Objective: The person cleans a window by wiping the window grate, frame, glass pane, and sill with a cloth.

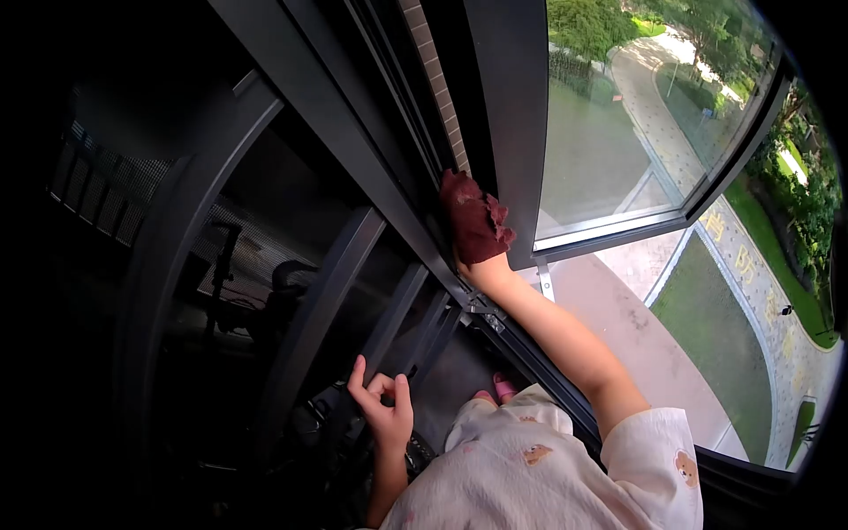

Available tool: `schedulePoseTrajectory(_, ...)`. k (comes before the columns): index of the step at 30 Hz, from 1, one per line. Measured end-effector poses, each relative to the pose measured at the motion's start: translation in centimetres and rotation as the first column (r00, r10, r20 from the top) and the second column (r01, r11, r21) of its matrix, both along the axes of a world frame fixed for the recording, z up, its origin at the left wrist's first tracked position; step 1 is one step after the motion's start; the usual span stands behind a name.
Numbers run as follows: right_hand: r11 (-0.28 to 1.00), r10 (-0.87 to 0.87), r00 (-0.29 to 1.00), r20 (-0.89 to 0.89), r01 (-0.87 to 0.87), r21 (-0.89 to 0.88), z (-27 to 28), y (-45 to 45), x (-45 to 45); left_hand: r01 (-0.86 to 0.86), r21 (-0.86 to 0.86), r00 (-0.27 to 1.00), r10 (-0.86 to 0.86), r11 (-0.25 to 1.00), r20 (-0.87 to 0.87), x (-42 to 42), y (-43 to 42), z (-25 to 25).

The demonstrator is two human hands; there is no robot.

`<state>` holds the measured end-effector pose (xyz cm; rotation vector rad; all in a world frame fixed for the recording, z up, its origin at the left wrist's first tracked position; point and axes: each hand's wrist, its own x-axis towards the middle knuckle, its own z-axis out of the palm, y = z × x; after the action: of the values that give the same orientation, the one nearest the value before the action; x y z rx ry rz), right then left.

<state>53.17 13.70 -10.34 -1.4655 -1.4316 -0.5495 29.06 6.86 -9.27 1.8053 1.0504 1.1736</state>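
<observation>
My right arm reaches to the dark window frame [514, 177], and a maroon cloth [477, 219] covers most of that hand. Only the edge of my right hand [488, 270] and its wrist show below the cloth; the fingers are hidden under it. The cloth is pressed into the narrow gap along the frame, near a strip of brown tiles [433, 71]. Lower down, my left hand [386, 408] rests at the dark metal railing bars [393, 320]. Its index finger stretches along a bar while other fingers curl in, seemingly around it.
An outward-opened window pane [609, 159] stands at the right, with a metal hinge arm [545, 281] below it. Outside, far below, lie a paved path [746, 256] and grass [715, 318]. Pink footwear [503, 387] shows by the sill. The left side is very dark.
</observation>
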Motion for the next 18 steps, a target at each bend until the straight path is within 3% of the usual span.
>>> schedulePoseTrajectory(1, 1.000, -0.010, 1.000, -0.011, 0.010, -0.013, -0.5, -0.3, 0.0, -0.010, 0.012, 1.000, 0.010, 1.000, -0.006, 0.2, 0.0, -0.4)
schedulePoseTrajectory(3, 0.958, -0.114, 0.993, -0.020, 0.104, -0.267, -2.4, -1.0, -0.2, -0.018, 0.015, 0.999, 0.019, 1.000, -0.031, 0.3, 0.0, -0.4)
schedulePoseTrajectory(4, 0.956, -0.117, 0.993, -0.029, 0.105, -0.275, -4.2, -1.3, -0.2, -0.015, 0.009, 0.999, 0.016, 1.000, -0.041, 0.2, 0.0, -0.5)
schedulePoseTrajectory(6, 0.948, 0.069, 0.993, -0.091, -0.094, -0.303, -9.2, -1.8, 0.2, -0.010, 0.121, 0.996, 0.021, 0.993, -0.083, 0.3, 0.3, -0.8)
schedulePoseTrajectory(7, 0.907, 0.052, 0.997, -0.054, -0.069, -0.415, -11.2, -2.1, 0.2, -0.001, 0.132, 0.996, 0.013, 0.991, -0.087, 0.3, 0.4, -0.8)
schedulePoseTrajectory(9, 0.886, 0.070, 0.992, -0.102, -0.109, -0.451, -14.2, -2.7, 0.1, 0.000, 0.131, 0.996, 0.012, 0.991, -0.084, 0.1, 0.5, -0.9)
schedulePoseTrajectory(11, 0.864, 0.089, 0.985, -0.149, -0.151, -0.480, -15.0, -3.2, 0.1, -0.001, 0.136, 0.997, 0.011, 0.991, -0.073, 0.0, 0.6, -1.1)
schedulePoseTrajectory(13, 0.748, 0.078, 0.991, -0.109, -0.130, -0.651, -15.3, -3.5, 0.2, -0.007, 0.141, 0.997, 0.018, 0.990, -0.076, 0.1, 0.7, -1.1)
schedulePoseTrajectory(16, 0.835, 0.017, 0.998, -0.068, -0.051, -0.549, -14.8, -3.5, -0.1, -0.015, 0.142, 0.997, 0.025, 0.990, -0.069, 0.3, 0.8, -1.1)
schedulePoseTrajectory(18, 0.784, 0.004, 0.998, -0.066, -0.044, -0.619, -14.3, -3.6, -0.2, -0.014, 0.141, 0.998, 0.023, 0.990, -0.063, 0.3, 0.5, -0.9)
